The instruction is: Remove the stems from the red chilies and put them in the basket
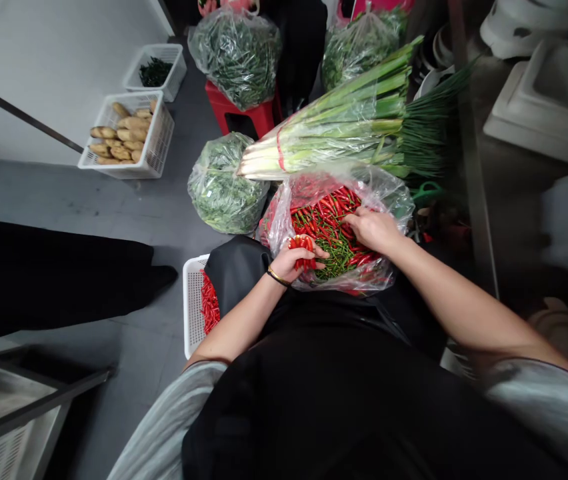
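A clear plastic bag (394,190) lies open in front of my lap, filled with red chilies (331,207). Loose green chili stems (337,257) lie over the chilies on the near side. At the bag's left side, my left hand (291,260) is closed around a small bunch of red chilies (305,253), palm up. My right hand (371,230) reaches into the bag from the right, its fingertips pinched together among the chilies. What exactly those fingertips grip is partly hidden. To my left, a white basket (191,307) on the floor holds more red chilies (209,303).
Leeks (324,127) lie just beyond the bag, by bagged greens (229,183). Another bag of greens (237,57) tops a red stool (219,110). A crate (157,143) of pale roots stands back left. A person's dark-clothed leg (64,273) is at left, a metal counter (519,220) at right.
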Demonstrator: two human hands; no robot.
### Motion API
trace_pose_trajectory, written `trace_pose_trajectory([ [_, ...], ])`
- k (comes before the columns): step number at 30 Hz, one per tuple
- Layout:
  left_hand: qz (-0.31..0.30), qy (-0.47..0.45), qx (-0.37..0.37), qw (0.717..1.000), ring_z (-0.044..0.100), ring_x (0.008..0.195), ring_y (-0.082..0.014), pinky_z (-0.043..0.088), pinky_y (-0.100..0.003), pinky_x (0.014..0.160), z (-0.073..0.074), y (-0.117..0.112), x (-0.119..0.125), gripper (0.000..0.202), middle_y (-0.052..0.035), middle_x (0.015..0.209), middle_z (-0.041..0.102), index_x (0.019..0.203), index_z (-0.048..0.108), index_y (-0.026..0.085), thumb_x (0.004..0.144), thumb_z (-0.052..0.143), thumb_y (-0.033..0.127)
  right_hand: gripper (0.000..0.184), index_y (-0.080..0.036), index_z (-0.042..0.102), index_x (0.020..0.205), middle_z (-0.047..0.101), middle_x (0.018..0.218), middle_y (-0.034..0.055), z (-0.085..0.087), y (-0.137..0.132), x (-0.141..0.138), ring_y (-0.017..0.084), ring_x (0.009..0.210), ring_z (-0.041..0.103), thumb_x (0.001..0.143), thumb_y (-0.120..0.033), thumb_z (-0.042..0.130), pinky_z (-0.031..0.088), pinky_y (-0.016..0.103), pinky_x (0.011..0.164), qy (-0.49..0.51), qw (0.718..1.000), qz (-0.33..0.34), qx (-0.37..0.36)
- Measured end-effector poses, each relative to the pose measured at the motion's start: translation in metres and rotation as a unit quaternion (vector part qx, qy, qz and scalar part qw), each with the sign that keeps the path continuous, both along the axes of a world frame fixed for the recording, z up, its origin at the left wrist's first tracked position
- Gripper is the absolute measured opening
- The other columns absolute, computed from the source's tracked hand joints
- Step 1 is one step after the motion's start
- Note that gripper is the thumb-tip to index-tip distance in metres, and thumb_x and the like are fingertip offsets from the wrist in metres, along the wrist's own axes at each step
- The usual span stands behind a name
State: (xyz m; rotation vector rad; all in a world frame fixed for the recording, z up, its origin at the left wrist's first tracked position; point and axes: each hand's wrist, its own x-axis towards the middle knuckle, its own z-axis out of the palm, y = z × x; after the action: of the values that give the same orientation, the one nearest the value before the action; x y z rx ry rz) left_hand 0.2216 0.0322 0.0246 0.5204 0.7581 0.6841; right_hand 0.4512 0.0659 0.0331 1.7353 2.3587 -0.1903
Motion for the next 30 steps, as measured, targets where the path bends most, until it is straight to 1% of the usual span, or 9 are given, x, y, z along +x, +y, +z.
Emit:
trace_pose_trajectory([
  [4,-0.008,0.011,0.013,1.000,0.050,0.047,-0.0068,0.040,-0.023,0.049,0.000,-0.002,-0.004,0.031,0.0021,0.059,0.056,0.071,0.052,0.013,0.056,0.076,0.024,0.036,-0.013,0.063,0.110,0.060,0.108,0.0189,-0.002,0.022,-0.013,0.024,0.084,0.063,0.092,-0.018,0.032,0.040,0.032,0.067,-0.051,0.997,0.045,-0.028],
  [8,0.035,0.036,0.047,0.998,0.043,0.044,-0.0042,0.033,-0.021,0.046,-0.003,-0.001,-0.001,0.036,0.0070,0.050,0.046,0.068,0.048,0.014,0.057,0.080,0.028,0.024,-0.012,0.061,0.098,0.063,0.100,0.0162,0.014,0.023,-0.004,0.024,0.084,0.061,0.087,-0.025,0.045,0.042,0.034,0.072,0.100,0.993,0.054,-0.009],
  [11,0.077,0.072,0.076,0.992,0.054,0.057,-0.0061,0.039,-0.019,0.050,-0.002,0.001,0.007,0.042,0.0002,0.073,0.064,0.076,0.051,0.014,0.053,0.083,0.027,0.021,-0.017,0.057,0.088,0.064,0.077,0.0069,0.025,0.000,-0.003,0.019,0.069,0.059,0.086,-0.038,0.051,0.043,0.030,0.066,0.335,0.941,-0.013,-0.054],
  [14,0.025,0.072,0.075,0.994,0.060,0.063,-0.0081,0.045,-0.020,0.055,0.001,-0.001,0.014,0.045,-0.0027,0.085,0.068,0.080,0.052,0.014,0.051,0.084,0.029,0.025,-0.020,0.054,0.082,0.059,0.062,0.0004,0.024,-0.033,-0.017,0.014,0.055,0.054,0.088,-0.043,0.048,0.040,0.026,0.057,0.477,0.872,-0.044,-0.101],
  [17,-0.060,0.084,0.053,0.993,0.057,0.051,-0.0083,0.043,-0.020,0.049,0.002,-0.008,0.016,0.040,-0.0008,0.065,0.065,0.076,0.054,0.012,0.053,0.082,0.029,0.025,-0.018,0.056,0.073,0.057,0.067,0.0029,0.017,-0.058,-0.035,0.013,0.060,0.052,0.090,-0.034,0.047,0.035,0.024,0.055,0.410,0.911,0.036,-0.002],
  [21,-0.036,0.112,0.020,0.993,0.045,0.038,-0.0049,0.033,-0.019,0.039,0.001,-0.014,0.012,0.030,0.0013,0.054,0.059,0.068,0.053,0.012,0.056,0.077,0.023,0.026,-0.018,0.062,0.076,0.058,0.077,0.0062,0.013,-0.061,-0.042,0.014,0.064,0.051,0.090,-0.026,0.042,0.029,0.026,0.052,0.229,0.959,0.144,0.083],
  [25,-0.002,0.129,-0.021,0.991,0.044,0.035,-0.0061,0.032,-0.020,0.038,0.000,-0.015,0.007,0.030,0.0028,0.050,0.056,0.072,0.054,0.012,0.055,0.077,0.021,0.035,-0.018,0.065,0.099,0.063,0.095,0.0095,0.008,-0.021,-0.048,0.018,0.077,0.058,0.095,-0.039,0.038,0.038,0.027,0.062,0.165,0.984,0.050,0.052],
  [27,0.014,0.128,-0.025,0.991,0.045,0.036,-0.0066,0.033,-0.021,0.039,-0.002,-0.015,0.005,0.035,0.0041,0.050,0.055,0.081,0.058,0.012,0.052,0.077,0.019,0.047,-0.016,0.063,0.109,0.064,0.104,0.0132,0.002,0.006,-0.062,0.022,0.085,0.061,0.093,-0.052,0.037,0.043,0.030,0.070,0.135,0.990,-0.023,0.024],
  [30,0.041,0.122,-0.005,0.992,0.045,0.038,-0.0057,0.035,-0.021,0.041,-0.005,-0.013,0.004,0.037,0.0051,0.050,0.054,0.080,0.060,0.011,0.048,0.078,0.016,0.063,-0.008,0.059,0.118,0.061,0.115,0.0222,-0.009,0.038,-0.092,0.030,0.095,0.062,0.087,-0.061,0.044,0.046,0.036,0.075,0.081,0.995,-0.054,-0.009],
])
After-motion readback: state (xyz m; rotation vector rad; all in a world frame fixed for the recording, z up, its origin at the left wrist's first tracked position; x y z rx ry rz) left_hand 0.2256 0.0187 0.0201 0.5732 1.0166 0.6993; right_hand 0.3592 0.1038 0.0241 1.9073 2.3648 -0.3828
